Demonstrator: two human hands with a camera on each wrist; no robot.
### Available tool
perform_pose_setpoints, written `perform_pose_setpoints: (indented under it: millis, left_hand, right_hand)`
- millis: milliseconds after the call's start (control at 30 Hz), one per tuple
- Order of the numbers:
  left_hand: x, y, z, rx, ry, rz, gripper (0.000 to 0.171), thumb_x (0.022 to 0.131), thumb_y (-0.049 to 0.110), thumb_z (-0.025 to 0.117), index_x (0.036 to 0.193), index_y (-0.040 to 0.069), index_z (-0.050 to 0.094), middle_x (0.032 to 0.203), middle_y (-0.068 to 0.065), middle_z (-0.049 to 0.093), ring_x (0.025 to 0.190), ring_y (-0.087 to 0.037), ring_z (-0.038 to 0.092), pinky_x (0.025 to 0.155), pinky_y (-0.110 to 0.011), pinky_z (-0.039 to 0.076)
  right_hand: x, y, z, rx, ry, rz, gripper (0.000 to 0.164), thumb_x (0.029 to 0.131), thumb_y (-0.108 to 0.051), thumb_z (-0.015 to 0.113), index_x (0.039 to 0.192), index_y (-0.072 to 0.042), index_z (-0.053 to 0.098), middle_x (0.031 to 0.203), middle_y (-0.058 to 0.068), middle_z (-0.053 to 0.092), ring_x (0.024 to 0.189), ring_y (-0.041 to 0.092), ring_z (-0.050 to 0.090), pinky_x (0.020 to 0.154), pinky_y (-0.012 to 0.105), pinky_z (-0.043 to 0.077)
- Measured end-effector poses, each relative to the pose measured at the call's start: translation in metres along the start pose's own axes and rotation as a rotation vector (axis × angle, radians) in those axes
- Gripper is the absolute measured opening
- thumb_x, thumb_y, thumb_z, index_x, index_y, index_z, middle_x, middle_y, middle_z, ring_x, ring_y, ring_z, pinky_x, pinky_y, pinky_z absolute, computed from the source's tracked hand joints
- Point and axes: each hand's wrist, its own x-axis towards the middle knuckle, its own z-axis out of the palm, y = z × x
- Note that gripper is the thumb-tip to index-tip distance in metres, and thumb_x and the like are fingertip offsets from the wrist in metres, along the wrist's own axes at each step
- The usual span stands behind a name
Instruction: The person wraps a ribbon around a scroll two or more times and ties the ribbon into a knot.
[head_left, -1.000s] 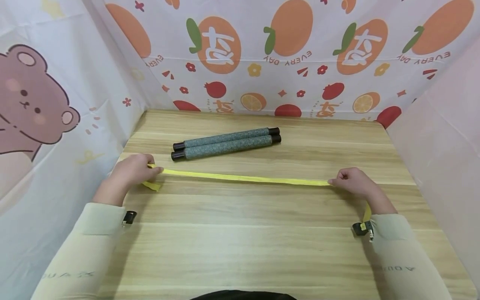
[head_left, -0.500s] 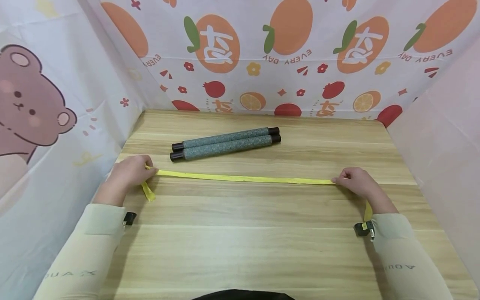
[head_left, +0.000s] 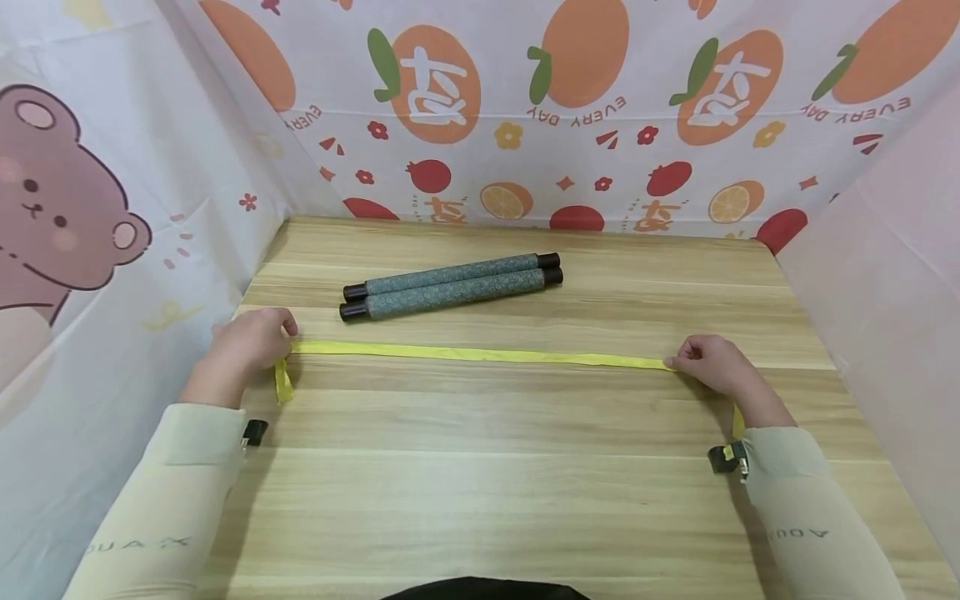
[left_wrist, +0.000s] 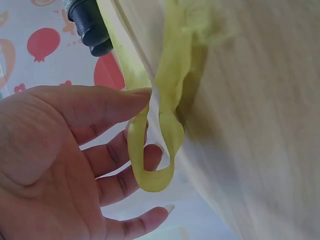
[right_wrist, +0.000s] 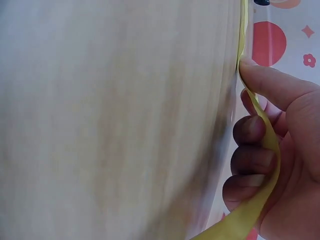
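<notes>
A flat yellow ribbon [head_left: 480, 354] stretches nearly straight between the two hands, low over the wooden table. My left hand [head_left: 255, 342] pinches it near its left end between thumb and index finger. In the left wrist view the ribbon's tail [left_wrist: 152, 180] bends in a loop beneath the thumb, and the other fingers are loosely curled. At the right, my right hand [head_left: 712, 364] pinches the ribbon with thumb and forefinger. In the right wrist view the rest of the ribbon [right_wrist: 272, 142] runs through the palm behind curled fingers and hangs toward the wrist.
Two green patterned rods [head_left: 457, 287] with black ends lie side by side behind the ribbon on the wooden table [head_left: 480, 483]. Printed cloth [head_left: 510, 133] stands along the back, with cloth walls left and right. A black wrist camera [head_left: 726, 457] sits at the right cuff.
My left hand has slid left along the ribbon, so the stretched span is longer and its tail now hangs down. My right hand has shifted only slightly right. The rods stay put.
</notes>
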Motion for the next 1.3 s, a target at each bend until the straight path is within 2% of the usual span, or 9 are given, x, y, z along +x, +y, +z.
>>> perform_pose_setpoints:
  millis: [167, 300, 467, 567, 700, 767, 867, 1000, 1300]
  left_hand:
    - [0.002, 0.000, 0.001, 0.013, -0.016, -0.001, 0.034, 0.075, 0.005, 0.054, 0.108, 0.005, 0.061, 0.105, -0.027, 0.060, 0.090, -0.043, 0.047, 0.075, -0.073, 0.030]
    - [0.002, 0.005, 0.001, 0.034, -0.016, 0.037, 0.044, 0.068, 0.003, 0.061, 0.111, 0.004, 0.061, 0.105, -0.025, 0.060, 0.094, -0.044, 0.047, 0.077, -0.074, 0.029]
    - [0.001, 0.020, 0.001, 0.037, 0.010, 0.097, 0.052, 0.061, -0.001, 0.064, 0.113, 0.002, 0.061, 0.110, -0.026, 0.060, 0.102, -0.044, 0.049, 0.091, -0.083, 0.011]
    - [0.001, 0.032, 0.003, 0.039, 0.033, 0.141, 0.042, 0.070, -0.001, 0.057, 0.111, 0.002, 0.064, 0.114, -0.027, 0.062, 0.106, -0.045, 0.051, 0.094, -0.083, 0.004]
    - [0.002, 0.049, 0.011, 0.057, 0.040, 0.212, 0.034, 0.077, 0.003, 0.054, 0.108, 0.005, 0.067, 0.108, -0.022, 0.067, 0.099, -0.039, 0.057, 0.091, -0.076, 0.024]
    - [0.003, 0.057, 0.018, 0.076, 0.036, 0.248, 0.031, 0.078, 0.006, 0.058, 0.107, 0.007, 0.068, 0.102, -0.018, 0.069, 0.094, -0.035, 0.059, 0.082, -0.069, 0.036]
    - [0.004, 0.066, 0.025, 0.091, 0.024, 0.278, 0.026, 0.079, 0.010, 0.063, 0.104, 0.008, 0.069, 0.099, -0.016, 0.070, 0.091, -0.033, 0.060, 0.071, -0.060, 0.046]
    - [0.005, 0.072, 0.030, 0.083, 0.018, 0.282, 0.021, 0.081, 0.010, 0.062, 0.101, 0.009, 0.069, 0.096, -0.015, 0.070, 0.089, -0.032, 0.060, 0.069, -0.057, 0.049]
    - [0.005, 0.073, 0.029, 0.052, -0.017, 0.269, 0.018, 0.083, 0.008, 0.058, 0.098, 0.006, 0.068, 0.095, -0.017, 0.069, 0.086, -0.031, 0.060, 0.073, -0.052, 0.050]
  right_hand:
    - [0.000, -0.001, 0.000, -0.002, 0.010, -0.012, 0.034, 0.086, -0.044, 0.064, 0.084, -0.010, 0.061, 0.079, 0.008, 0.055, 0.074, 0.023, 0.048, 0.063, 0.034, 0.038]
    - [-0.001, -0.005, -0.003, -0.004, 0.043, -0.052, 0.028, 0.087, -0.038, 0.065, 0.088, -0.010, 0.063, 0.084, 0.010, 0.059, 0.077, 0.025, 0.049, 0.067, 0.037, 0.040]
    - [-0.001, -0.014, -0.005, -0.021, 0.092, -0.124, 0.026, 0.087, -0.032, 0.067, 0.092, -0.006, 0.066, 0.090, 0.014, 0.064, 0.079, 0.025, 0.053, 0.071, 0.041, 0.046]
    - [-0.001, -0.023, -0.005, -0.029, 0.094, -0.154, 0.026, 0.086, -0.029, 0.067, 0.094, -0.005, 0.068, 0.092, 0.015, 0.065, 0.080, 0.026, 0.054, 0.072, 0.044, 0.047]
    - [0.000, -0.036, -0.001, -0.034, 0.078, -0.187, 0.021, 0.085, -0.025, 0.069, 0.094, -0.006, 0.070, 0.092, 0.015, 0.063, 0.080, 0.025, 0.053, 0.071, 0.043, 0.047]
    - [0.000, -0.043, 0.001, -0.032, 0.064, -0.207, 0.017, 0.084, -0.023, 0.069, 0.092, -0.008, 0.071, 0.089, 0.013, 0.063, 0.078, 0.024, 0.053, 0.069, 0.042, 0.047]
    - [0.002, -0.050, 0.007, -0.026, 0.043, -0.237, 0.014, 0.084, -0.022, 0.070, 0.091, -0.010, 0.071, 0.084, 0.009, 0.063, 0.076, 0.021, 0.052, 0.068, 0.039, 0.046]
    - [0.004, -0.051, 0.013, -0.016, 0.012, -0.254, 0.010, 0.084, -0.020, 0.069, 0.090, -0.011, 0.070, 0.080, 0.005, 0.064, 0.073, 0.019, 0.051, 0.067, 0.037, 0.044]
    - [0.006, -0.044, 0.017, 0.034, -0.054, -0.196, 0.008, 0.087, -0.022, 0.066, 0.091, -0.014, 0.066, 0.082, 0.005, 0.060, 0.075, 0.020, 0.049, 0.068, 0.036, 0.042]
